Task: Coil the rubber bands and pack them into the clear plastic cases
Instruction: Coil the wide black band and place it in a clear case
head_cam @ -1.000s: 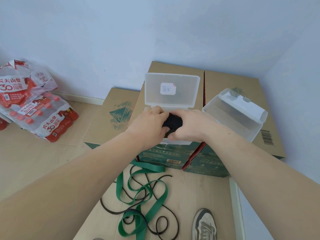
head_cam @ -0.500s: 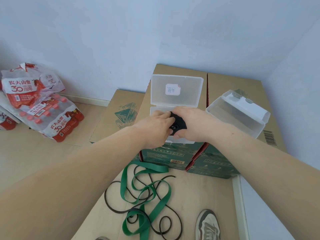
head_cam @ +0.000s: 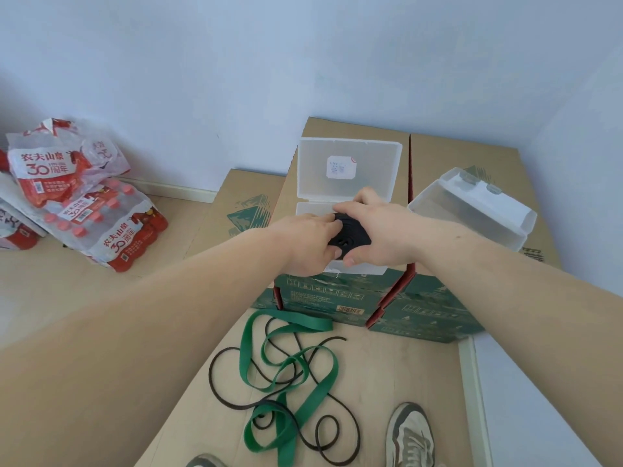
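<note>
Two hands meet above the clear case [head_cam: 312, 207], which lies open on top of the middle cardboard box [head_cam: 337, 129]. Between them is the coiled black band [head_cam: 350, 235], a tight flat disc held just over the case's tray. The left hand [head_cam: 308, 242] grips its left edge with curled fingers. The right hand [head_cam: 377, 230] clamps it from the other side, thumb on the near rim and fingers over the far rim. The hands and coil cover most of the tray, so what lies inside it cannot be seen.

The case's lid [head_cam: 371, 153] stands upright behind the hands and bears a small white sticker [head_cam: 341, 167] whose print is too small to read. A second clear case [head_cam: 472, 210] rests open and tilted on the right cardboard box [head_cam: 465, 156], close to the right forearm. A lower box [head_cam: 242, 197] stands to the left.

The box fronts are dark green with rows of pale handling symbols and a barcode [head_cam: 350, 310]; another barcode [head_cam: 532, 254] shows at the far right.

On the floor below, a wide green band [head_cam: 296, 319] and a thin black band [head_cam: 210, 375] lie tangled together, uncoiled. A grey sneaker [head_cam: 409, 436] stands just beside them, and the toe of another shoe [head_cam: 202, 461] peeks in at the bottom edge.

Against the left wall lie shrink-wrapped packs of red-capped bottles [head_cam: 84, 210], printed "农夫山泉" and "30周年".
</note>
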Demonstrator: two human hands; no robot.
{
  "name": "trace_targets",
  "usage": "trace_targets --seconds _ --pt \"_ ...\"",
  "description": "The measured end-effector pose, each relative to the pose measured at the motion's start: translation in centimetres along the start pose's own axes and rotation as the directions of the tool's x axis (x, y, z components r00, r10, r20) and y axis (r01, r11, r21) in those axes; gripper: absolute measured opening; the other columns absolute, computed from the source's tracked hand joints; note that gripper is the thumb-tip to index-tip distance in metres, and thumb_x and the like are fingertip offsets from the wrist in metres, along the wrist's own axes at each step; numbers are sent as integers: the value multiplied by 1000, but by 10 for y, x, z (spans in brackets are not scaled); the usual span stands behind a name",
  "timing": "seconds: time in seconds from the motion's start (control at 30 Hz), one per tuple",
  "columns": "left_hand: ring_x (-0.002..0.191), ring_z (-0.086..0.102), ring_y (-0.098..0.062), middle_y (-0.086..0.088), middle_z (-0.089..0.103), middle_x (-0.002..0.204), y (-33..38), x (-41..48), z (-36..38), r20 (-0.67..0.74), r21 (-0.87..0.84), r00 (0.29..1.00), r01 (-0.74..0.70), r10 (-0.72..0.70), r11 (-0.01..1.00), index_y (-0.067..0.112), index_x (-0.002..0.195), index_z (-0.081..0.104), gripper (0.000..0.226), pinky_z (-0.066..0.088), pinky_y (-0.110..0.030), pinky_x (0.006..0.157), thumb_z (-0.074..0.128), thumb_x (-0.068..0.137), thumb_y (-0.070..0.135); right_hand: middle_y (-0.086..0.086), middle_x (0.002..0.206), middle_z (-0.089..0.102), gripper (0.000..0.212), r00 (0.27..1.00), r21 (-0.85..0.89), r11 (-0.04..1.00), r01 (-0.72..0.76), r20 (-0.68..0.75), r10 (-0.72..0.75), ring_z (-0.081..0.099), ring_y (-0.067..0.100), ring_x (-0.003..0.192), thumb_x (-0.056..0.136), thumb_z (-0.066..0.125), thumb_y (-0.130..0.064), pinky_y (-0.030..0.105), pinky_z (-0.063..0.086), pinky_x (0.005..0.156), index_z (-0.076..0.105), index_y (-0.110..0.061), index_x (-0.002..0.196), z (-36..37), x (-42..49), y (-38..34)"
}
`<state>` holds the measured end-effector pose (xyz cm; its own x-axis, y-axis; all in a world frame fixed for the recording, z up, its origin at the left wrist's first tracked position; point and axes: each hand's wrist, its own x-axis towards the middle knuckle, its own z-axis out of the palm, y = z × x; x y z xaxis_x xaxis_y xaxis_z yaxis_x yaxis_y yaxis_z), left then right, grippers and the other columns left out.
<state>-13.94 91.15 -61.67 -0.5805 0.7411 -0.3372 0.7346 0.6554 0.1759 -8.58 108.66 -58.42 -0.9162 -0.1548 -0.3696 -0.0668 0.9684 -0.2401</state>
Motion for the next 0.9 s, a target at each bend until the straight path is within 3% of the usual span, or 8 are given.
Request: trace_targets --seconds 0.13,0.23,0.33,0.5,0.6,0.77,0.83,0.9 --pt "119 51 -29 -2 52 131 1 1 -1 27 -21 1000 3 -3 1000 19 114 53 23 45 -50 101 40 105 36 3 153 27 104 998 18 999 -42 50 41 51 33 132 84 80 -52 42 43 110 15 -35 163 -6 2 -1" --pt "120 51 -28 0 53 126 4 -18 9 -147 -161 989 -60 36 985 20 115 60 21 46 -49 99 43 106 29 3 152 27 98 999 26 999 -47 24 46 52 32 130 87 78 -48 40 43 109 18 -32 163 -3 -1 -3" --pt "129 52 -27 0 54 146 4 -42 17 -234 -172 972 -63 21 983 22 127 67 30 46 -41 102 48 107 30 0 146 32 89 997 116 993 -25 -65 33 53 28 126 86 80 -45 42 45 108 30 -26 159 9 -8 -1" --pt "124 53 -23 3 60 129 3 -39 17 -278 -60 959 -75 56 995 31 125 68 30 54 -46 87 44 107 34 -8 128 56 52 962 85 993 77 -267 -51 55 20 123 86 76 -43 46 49 101 60 -31 133 35 -26 1" --pt "132 49 -22 3 59 138 1 -30 12 -252 -53 968 -28 13 998 36 123 69 30 54 -47 91 44 108 30 -6 112 57 27 953 -63 994 86 -285 -100 57 22 107 91 65 -19 46 54 84 67 -33 115 42 -33 6" --pt "108 52 -20 5 54 94 2 -13 8 -307 126 952 51 -10 991 32 100 63 23 54 -40 67 53 98 12 -1 101 51 29 920 -105 994 10 -388 -50 52 25 103 91 56 -1 41 51 72 65 -24 107 44 -19 9" --pt "119 49 -24 2 54 101 4 -7 0 -339 171 938 138 -73 976 30 98 61 21 50 -40 80 54 97 10 -2 97 49 27 908 -60 997 -51 -418 21 51 25 102 93 54 -3 36 43 70 66 -24 106 39 -10 6" --pt "142 36 -30 -7 54 129 7 -6 2 -358 152 921 219 -153 964 31 118 63 31 39 -42 111 57 96 10 0 99 50 24 907 -32 994 -100 -414 78 51 27 105 95 55 -9 36 40 72 67 -25 108 34 -3 2"
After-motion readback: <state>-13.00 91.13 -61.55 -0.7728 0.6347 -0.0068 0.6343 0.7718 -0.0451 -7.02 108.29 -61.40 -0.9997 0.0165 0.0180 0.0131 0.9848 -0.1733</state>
